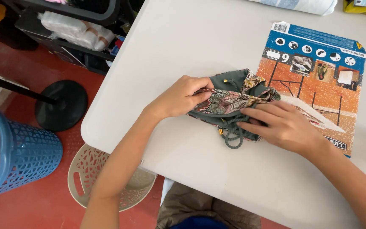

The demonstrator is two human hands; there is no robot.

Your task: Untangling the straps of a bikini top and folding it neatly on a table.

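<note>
A: Lap and forearms sit nearest; beyond them the pale surface (200,161), with a printed card (318,85) far right.

B: And the pouch (234,104)?

A: Mid-surface, overlapping the card's left edge. Left hand (178,97) pinches its patterned rim; right hand (284,125) has fingers (255,113) closed on the cloth by the cord (233,138).

B: Step?

A: Probably folding or flattening it; next needs a firm, even press.
</note>
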